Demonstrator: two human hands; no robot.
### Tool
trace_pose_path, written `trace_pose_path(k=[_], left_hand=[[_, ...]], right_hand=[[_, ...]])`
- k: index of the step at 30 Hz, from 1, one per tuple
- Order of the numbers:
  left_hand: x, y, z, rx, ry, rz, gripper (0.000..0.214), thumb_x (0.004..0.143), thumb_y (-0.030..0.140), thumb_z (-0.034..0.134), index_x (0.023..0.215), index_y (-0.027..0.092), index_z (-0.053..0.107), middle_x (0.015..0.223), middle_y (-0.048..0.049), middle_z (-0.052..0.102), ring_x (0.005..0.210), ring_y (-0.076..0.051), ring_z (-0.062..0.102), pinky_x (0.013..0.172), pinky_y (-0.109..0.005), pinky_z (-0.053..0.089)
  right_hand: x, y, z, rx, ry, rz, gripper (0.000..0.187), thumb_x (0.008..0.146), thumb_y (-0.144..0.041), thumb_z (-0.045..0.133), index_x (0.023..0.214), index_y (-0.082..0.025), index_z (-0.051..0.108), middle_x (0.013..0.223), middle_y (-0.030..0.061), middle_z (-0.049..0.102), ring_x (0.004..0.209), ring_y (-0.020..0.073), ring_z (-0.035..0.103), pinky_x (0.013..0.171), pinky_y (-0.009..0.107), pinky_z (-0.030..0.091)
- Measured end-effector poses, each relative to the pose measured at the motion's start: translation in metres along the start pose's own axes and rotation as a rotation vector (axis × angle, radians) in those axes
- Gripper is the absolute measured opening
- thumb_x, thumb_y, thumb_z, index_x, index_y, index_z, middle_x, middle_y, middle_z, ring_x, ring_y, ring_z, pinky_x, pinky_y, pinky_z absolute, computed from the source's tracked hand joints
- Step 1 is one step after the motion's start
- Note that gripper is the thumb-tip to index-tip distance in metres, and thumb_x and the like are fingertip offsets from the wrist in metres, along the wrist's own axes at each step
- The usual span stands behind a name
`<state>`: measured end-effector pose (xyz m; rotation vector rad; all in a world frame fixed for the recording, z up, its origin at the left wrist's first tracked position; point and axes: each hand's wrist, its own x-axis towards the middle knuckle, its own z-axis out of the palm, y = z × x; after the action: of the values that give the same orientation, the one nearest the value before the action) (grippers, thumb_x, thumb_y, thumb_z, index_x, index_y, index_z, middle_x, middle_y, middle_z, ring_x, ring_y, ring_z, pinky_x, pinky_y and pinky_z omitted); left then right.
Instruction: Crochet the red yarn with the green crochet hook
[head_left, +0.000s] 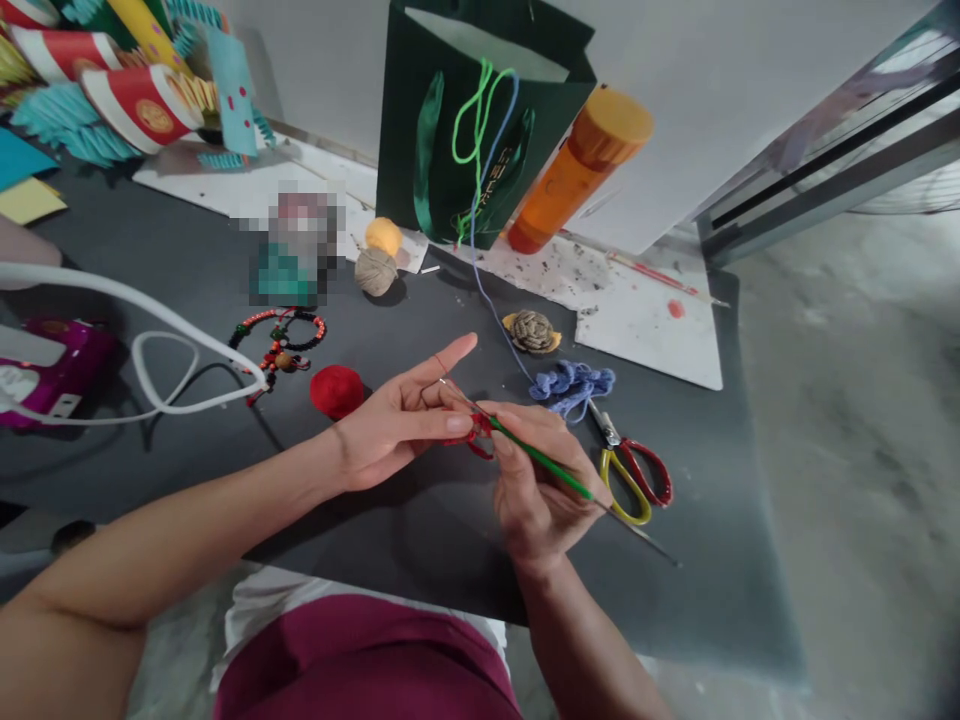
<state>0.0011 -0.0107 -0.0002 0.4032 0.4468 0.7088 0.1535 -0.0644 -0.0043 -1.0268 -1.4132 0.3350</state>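
I've got the right hand [541, 492] fingers clamped on a green crochet hook [541, 459], the left hand [391, 428] fingers pinching a red yarn loop [477, 438].

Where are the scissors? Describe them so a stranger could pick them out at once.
On the near right of the dark work surface, just beyond the person's right hand holding a green crochet hook, lie the scissors. Their metal blades point toward a loose bundle of blue yarn. Their two-coloured handles, one yellow loop and one red, set them apart from everything nearby.
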Motion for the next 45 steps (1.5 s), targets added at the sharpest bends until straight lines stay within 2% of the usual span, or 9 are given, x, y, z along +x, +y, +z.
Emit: trace_pose_path(k=[3,8,13,18,24,28,31,39,45], left_hand=[[0.0,0.0,-0.001,-0.011,0.01,-0.001,0.087,0.073,0.01,0.089,0.15,0.028,0.056,0.075,0.0089,0.069,0.07,-0.006,0.061,0.076,-0.021,0.046],[0.001,0.0,-0.001,0.031,0.024,0.025,0.081,0.072,0.014,0.09,0.146,0.027,0.061,0.073,0.0079,0.068,0.07,-0.007,0.061,0.075,-0.022,0.046],[0.003,0.001,-0.003,0.049,0.046,0.048,0.07,0.072,0.015,0.089,0.138,0.026,0.068,0.074,0.0059,0.069,0.069,-0.009,0.061,0.072,-0.025,0.045],[0.002,0.0,0.0,0.079,0.041,0.065,0.06,0.073,0.012,0.088,0.129,0.029,0.074,0.077,0.0051,0.069,0.072,-0.008,0.062,0.074,-0.025,0.046],[0.001,-0.005,0.0,0.14,0.009,0.129,0.056,0.074,0.014,0.088,0.126,0.033,0.077,0.084,0.0049,0.068,0.072,-0.008,0.063,0.075,-0.026,0.047],[0.001,-0.006,0.0,0.152,0.062,0.161,0.057,0.076,0.02,0.089,0.129,0.032,0.075,0.083,0.0035,0.071,0.074,-0.009,0.063,0.075,-0.026,0.048],[0.001,-0.005,0.003,0.125,0.095,0.159,0.055,0.075,0.022,0.089,0.128,0.028,0.076,0.083,0.0027,0.072,0.077,-0.01,0.064,0.079,-0.027,0.049],[0.001,-0.002,0.005,0.068,0.115,0.114,0.055,0.07,0.014,0.092,0.121,0.028,0.078,0.075,0.0055,0.07,0.07,-0.006,0.062,0.071,-0.021,0.049],[0.002,-0.001,0.002,-0.011,0.059,0.02,0.057,0.069,0.014,0.092,0.122,0.028,0.078,0.073,0.0068,0.071,0.069,-0.006,0.064,0.075,-0.021,0.05]], right_hand=[[-0.003,-0.001,0.0,0.046,0.036,0.101,0.018,0.095,-0.016,0.067,0.106,-0.027,0.076,0.095,0.0022,0.084,0.085,0.021,0.08,0.075,0.039,0.065],[-0.006,-0.004,-0.001,0.051,0.122,0.294,0.01,0.101,-0.028,0.061,0.103,-0.026,0.07,0.087,0.0025,0.08,0.05,0.0128,0.066,0.045,0.028,0.052],[0.001,-0.003,0.001,0.185,0.186,0.387,0.01,0.104,-0.036,0.056,0.101,-0.029,0.062,0.078,0.002,0.076,0.053,0.0184,0.071,0.04,0.029,0.049],[0.004,0.001,0.006,0.381,0.114,0.523,0.014,0.104,-0.039,0.056,0.098,-0.028,0.063,0.067,-0.0015,0.075,0.039,0.0135,0.061,0.029,0.022,0.032],[-0.004,0.0,0.005,0.293,0.044,0.397,0.011,0.1,-0.024,0.064,0.104,-0.027,0.073,0.092,-0.0001,0.082,0.053,0.0091,0.066,0.038,0.019,0.045],[-0.004,0.005,0.003,0.021,-0.018,0.057,0.029,0.094,-0.01,0.068,0.115,-0.028,0.075,0.104,0.0022,0.084,0.079,0.0158,0.079,0.066,0.029,0.065],[-0.004,0.01,0.003,-0.09,-0.049,-0.14,0.041,0.088,-0.004,0.072,0.122,-0.027,0.074,0.11,0.0047,0.084,0.097,0.0211,0.081,0.079,0.035,0.068],[-0.004,0.01,0.005,-0.103,-0.004,-0.186,0.045,0.085,-0.001,0.076,0.121,-0.028,0.076,0.112,0.004,0.084,0.092,0.0195,0.081,0.072,0.032,0.066],[-0.004,0.01,0.007,0.165,0.018,0.081,0.028,0.092,-0.013,0.072,0.111,-0.033,0.078,0.101,-0.0001,0.085,0.089,0.0193,0.08,0.078,0.036,0.064]])
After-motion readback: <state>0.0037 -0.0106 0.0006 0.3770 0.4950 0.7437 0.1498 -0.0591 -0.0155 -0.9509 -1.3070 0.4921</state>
